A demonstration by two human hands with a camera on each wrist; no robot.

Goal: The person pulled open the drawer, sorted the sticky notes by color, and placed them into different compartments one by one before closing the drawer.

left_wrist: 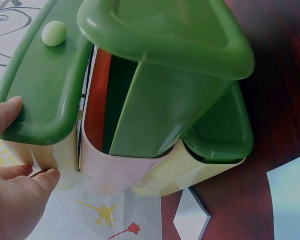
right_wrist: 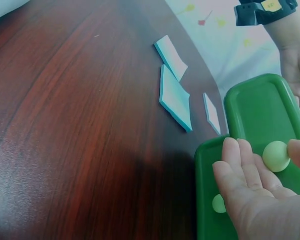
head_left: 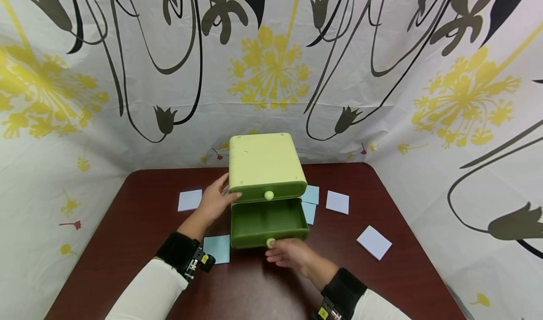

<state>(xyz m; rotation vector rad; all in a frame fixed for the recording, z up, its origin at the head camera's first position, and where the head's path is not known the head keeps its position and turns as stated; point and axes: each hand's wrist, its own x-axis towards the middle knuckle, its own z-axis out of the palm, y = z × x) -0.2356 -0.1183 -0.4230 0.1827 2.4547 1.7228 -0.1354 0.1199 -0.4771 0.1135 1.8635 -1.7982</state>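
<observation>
- Right hand: knob of the pulled-out lower drawer is pinched between thumb and fingers, palm up.
- Left hand: fingers nearly straight, braced against the cabinet side.

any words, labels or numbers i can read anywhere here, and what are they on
No text can be read.
The yellow tag on the left wrist strap carries dark marks, too small and blurred to read.
The drawer box, the sticky note pads and the flowered curtain show no writing.
</observation>
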